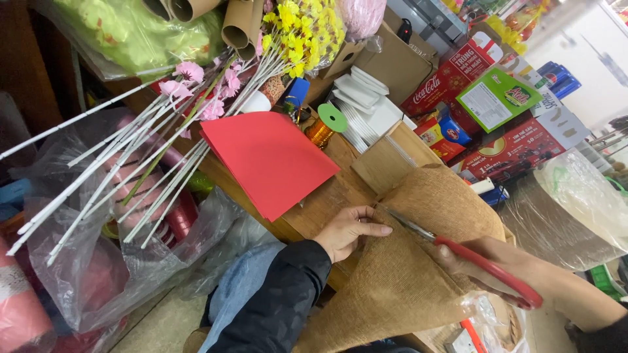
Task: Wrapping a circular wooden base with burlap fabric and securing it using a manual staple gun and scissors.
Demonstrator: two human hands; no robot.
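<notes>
The right hand grips red-handled scissors mid-cut in burlap that the left hand presses flat at the counter edge; steady tension seems needed next.

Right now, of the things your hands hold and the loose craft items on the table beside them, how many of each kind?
Scissors, red-handled, in right hand: 1
Burlap sheet, under left hand: 1
Red paper stack: 1
Ribbon spool, green-topped: 1
Total: 4

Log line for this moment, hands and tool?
left hand: pressing burlap flat | right hand: holding red-handled scissors, blades at burlap edge
</notes>
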